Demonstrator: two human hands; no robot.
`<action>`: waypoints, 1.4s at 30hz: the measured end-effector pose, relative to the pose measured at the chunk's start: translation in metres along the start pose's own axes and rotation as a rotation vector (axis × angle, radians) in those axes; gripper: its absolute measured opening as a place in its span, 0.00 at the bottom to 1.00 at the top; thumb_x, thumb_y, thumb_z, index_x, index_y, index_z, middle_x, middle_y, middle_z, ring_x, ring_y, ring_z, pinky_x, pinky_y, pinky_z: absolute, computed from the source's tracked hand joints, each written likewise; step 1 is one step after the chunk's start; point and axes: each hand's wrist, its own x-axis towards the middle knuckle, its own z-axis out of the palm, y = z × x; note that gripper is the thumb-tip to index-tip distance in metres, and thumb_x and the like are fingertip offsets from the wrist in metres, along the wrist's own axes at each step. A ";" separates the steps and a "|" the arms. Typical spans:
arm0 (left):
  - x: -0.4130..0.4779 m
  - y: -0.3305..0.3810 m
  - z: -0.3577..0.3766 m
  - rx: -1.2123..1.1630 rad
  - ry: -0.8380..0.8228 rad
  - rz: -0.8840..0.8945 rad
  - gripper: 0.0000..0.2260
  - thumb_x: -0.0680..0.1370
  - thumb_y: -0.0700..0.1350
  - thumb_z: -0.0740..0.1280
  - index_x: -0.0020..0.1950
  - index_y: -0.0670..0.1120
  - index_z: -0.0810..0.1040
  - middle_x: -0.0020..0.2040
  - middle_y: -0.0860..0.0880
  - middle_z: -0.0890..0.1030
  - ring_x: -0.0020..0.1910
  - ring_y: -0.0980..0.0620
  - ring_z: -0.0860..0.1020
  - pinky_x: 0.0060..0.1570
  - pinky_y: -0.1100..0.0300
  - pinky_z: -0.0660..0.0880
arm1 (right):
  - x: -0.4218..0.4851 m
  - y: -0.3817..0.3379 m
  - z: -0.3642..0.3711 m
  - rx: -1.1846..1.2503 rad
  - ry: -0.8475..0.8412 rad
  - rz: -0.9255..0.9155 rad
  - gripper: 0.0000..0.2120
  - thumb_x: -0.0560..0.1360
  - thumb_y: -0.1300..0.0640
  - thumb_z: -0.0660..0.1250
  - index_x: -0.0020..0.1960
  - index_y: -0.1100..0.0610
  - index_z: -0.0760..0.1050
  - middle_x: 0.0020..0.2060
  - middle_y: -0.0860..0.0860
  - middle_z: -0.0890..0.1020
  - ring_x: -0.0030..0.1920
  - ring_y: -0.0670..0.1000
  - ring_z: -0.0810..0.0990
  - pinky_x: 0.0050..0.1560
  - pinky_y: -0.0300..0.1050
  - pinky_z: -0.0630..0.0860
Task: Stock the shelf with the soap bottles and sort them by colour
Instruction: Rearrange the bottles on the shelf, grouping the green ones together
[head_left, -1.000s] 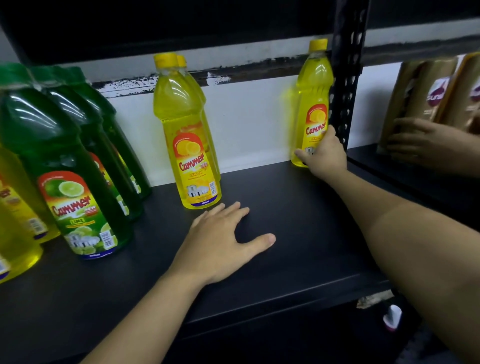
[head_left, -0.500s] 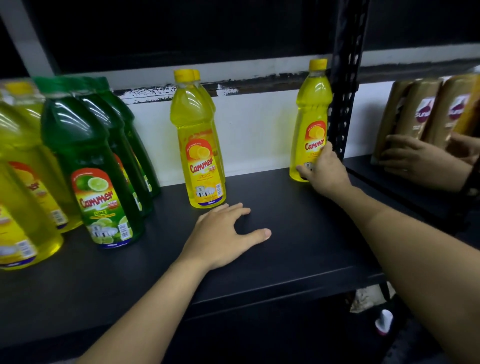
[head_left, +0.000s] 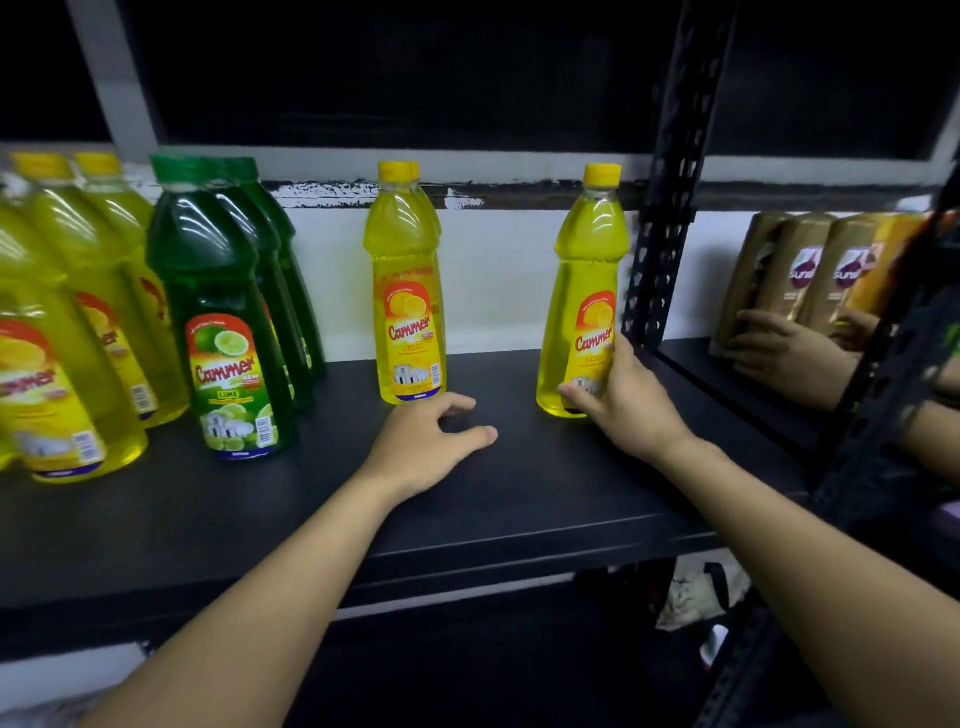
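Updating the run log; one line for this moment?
right hand grips rightmost yellow bottle; left hand rests on shelf; green bottles untouched

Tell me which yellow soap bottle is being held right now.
The lone yellow bottle at the right end of the shelf, beside the black post. The right hand grips its lower label; the other yellow bottles stand ungripped.

green bottles (head_left: 223, 322): 3 | yellow bottles (head_left: 408, 291): 2 centre, 1 right, at least 3 left | gold packs (head_left: 795, 270): at least 3
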 end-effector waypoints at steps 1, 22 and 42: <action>0.000 -0.001 -0.001 -0.061 0.040 -0.002 0.20 0.72 0.55 0.76 0.62 0.52 0.81 0.60 0.57 0.81 0.59 0.61 0.77 0.59 0.64 0.71 | -0.007 -0.005 -0.001 0.006 -0.008 -0.010 0.33 0.72 0.41 0.72 0.70 0.51 0.62 0.60 0.53 0.78 0.58 0.57 0.79 0.55 0.50 0.75; -0.023 0.013 -0.009 0.044 0.467 0.236 0.23 0.73 0.60 0.74 0.65 0.55 0.76 0.55 0.59 0.83 0.44 0.64 0.82 0.45 0.68 0.76 | -0.038 -0.071 0.016 0.228 -0.142 -0.001 0.20 0.72 0.39 0.72 0.57 0.50 0.78 0.46 0.44 0.87 0.51 0.39 0.83 0.57 0.41 0.77; -0.020 -0.032 -0.052 0.061 0.432 0.129 0.25 0.79 0.52 0.70 0.75 0.54 0.70 0.64 0.50 0.81 0.53 0.56 0.83 0.54 0.51 0.81 | -0.025 -0.118 0.065 0.250 -0.150 0.000 0.16 0.72 0.48 0.76 0.55 0.54 0.78 0.48 0.48 0.87 0.44 0.40 0.83 0.42 0.31 0.75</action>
